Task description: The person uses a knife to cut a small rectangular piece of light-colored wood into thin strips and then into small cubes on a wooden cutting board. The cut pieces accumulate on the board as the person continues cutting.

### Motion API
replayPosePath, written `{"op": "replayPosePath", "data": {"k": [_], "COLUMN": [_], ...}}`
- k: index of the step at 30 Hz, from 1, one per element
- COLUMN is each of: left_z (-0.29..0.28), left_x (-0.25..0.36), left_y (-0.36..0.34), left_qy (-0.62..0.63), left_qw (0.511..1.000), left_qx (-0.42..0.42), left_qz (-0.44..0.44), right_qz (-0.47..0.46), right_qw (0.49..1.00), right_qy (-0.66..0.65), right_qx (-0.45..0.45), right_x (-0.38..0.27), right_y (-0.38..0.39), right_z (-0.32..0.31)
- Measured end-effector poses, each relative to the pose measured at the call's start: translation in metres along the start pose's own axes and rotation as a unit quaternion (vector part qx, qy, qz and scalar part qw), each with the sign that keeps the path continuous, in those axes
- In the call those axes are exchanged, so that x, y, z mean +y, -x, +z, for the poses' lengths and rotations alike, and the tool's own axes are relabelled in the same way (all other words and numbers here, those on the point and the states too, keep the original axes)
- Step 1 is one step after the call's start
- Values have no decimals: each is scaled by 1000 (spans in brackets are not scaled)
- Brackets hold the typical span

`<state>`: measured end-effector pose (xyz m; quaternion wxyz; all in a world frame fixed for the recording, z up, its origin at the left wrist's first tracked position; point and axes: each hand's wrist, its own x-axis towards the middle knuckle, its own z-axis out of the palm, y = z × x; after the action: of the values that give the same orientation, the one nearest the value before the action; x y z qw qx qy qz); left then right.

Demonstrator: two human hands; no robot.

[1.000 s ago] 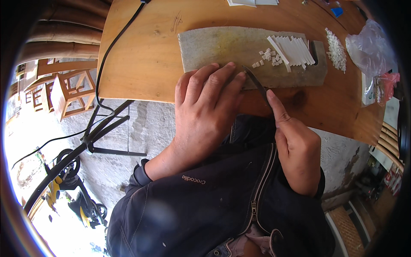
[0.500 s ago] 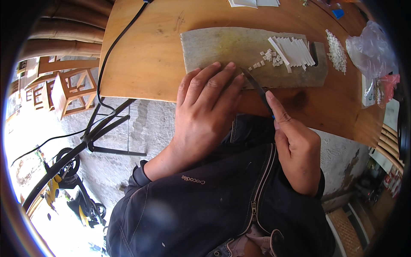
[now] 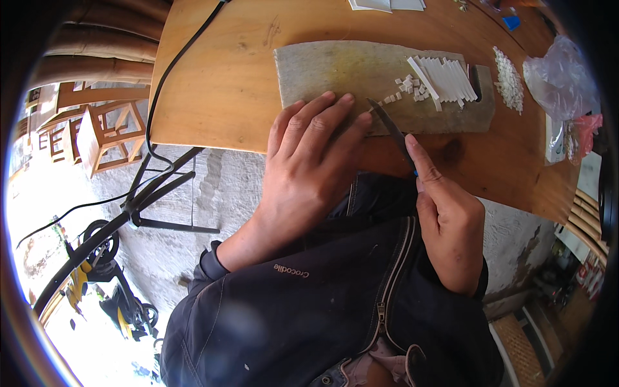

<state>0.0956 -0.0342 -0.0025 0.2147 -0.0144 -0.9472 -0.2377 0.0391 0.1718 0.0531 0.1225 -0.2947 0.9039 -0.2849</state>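
A small knife (image 3: 389,125) with a dark blade and a bit of blue at the handle is in my right hand (image 3: 448,216), forefinger stretched along its back. Its tip rests over the grey-brown board (image 3: 335,68), just right of my left fingertips. My left hand (image 3: 309,151) bends over the board's near edge, fingers close together and thumb beside the blade. What lies under those fingers is mostly hidden. Small white cut pieces (image 3: 407,85) trail from the blade toward a row of long white strips (image 3: 445,80) on the board's right part.
Right of the board, a heap of white bits (image 3: 509,80) lies on the wooden table (image 3: 213,90), beside a clear plastic bag (image 3: 561,77). White paper (image 3: 387,5) sits at the far edge. A black cable (image 3: 174,64) runs down the left side. Wooden stools (image 3: 113,135) stand beyond.
The knife's tip has shifted slightly up and right, and its blade looks turned a little. My right hand has moved slightly with it. The left hand stays nearly in place.
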Motion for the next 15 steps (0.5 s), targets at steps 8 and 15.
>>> {"op": "replayPosePath", "data": {"k": [8,15], "left_z": [2,3], "left_x": [4,5], "left_y": [-3,-3], "left_qy": [-25,-31], "left_qw": [1000,999], "left_qx": [-6,-4], "left_qz": [-9,-7], "right_qz": [-11,28], "right_qw": [1000,999], "right_qy": [-21,30], "right_qx": [9,-27], "right_x": [1,-10], "right_y": [0,0], "right_z": [0,-5]}}
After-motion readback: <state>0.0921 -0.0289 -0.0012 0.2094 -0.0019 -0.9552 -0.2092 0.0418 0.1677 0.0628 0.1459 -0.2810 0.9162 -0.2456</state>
